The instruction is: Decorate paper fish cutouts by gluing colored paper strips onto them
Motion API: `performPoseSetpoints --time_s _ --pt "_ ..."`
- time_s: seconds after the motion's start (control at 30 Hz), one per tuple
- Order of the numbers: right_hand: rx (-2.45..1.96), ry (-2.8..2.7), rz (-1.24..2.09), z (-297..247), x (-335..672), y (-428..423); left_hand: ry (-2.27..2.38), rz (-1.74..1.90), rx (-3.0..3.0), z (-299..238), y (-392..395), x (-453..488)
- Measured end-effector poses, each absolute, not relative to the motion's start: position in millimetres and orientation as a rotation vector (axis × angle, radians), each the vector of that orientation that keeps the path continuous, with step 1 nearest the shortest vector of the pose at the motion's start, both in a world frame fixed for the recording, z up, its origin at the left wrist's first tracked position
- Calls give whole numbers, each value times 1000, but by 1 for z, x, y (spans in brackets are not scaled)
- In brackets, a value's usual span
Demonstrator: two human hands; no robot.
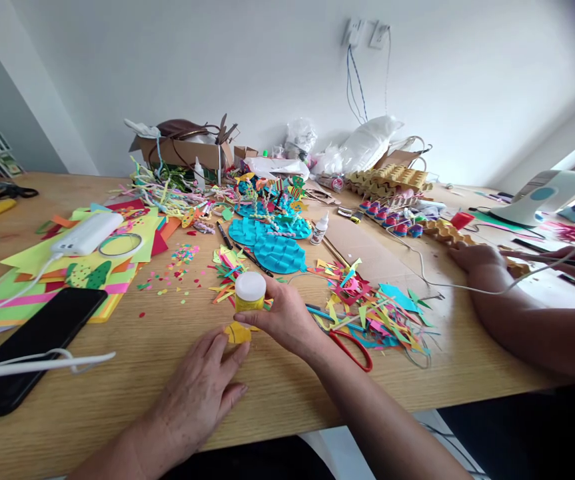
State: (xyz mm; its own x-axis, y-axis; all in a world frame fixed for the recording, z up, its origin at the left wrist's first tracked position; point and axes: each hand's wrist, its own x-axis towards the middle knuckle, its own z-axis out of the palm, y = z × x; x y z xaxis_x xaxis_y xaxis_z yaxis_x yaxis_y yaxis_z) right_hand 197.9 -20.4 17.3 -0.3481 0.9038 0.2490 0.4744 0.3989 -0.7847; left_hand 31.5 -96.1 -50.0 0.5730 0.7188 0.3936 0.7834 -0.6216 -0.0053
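My right hand (287,313) is wrapped round a small jar (250,291) with a white lid and a yellow body, held upright over the table. Just below the jar lies a small yellow paper cutout (238,333) with dark lines on it. My left hand (206,373) rests on the table, fingers stretched out, its fingertips touching the near left edge of the cutout. Red-handled scissors (351,352) lie right of my right wrist, partly under bright paper scraps (367,310). Beyond the jar stands a blue paper-covered craft piece (280,250) with small colourful fish shapes.
At left are coloured paper sheets (12,287), a white power bank (87,233) and a black phone (42,347). A glue bottle (320,230) stands behind the scraps. At right, another person's arm (507,320) reaches over an egg carton strip (444,233), near a white cable (422,270).
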Motion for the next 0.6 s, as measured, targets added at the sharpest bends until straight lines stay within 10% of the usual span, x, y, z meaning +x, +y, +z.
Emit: performPoseSetpoints --time_s 0.6 --pt "-1113 -1948 851 20 207 -38 -1303 -508 -2602 -51 -97 31"
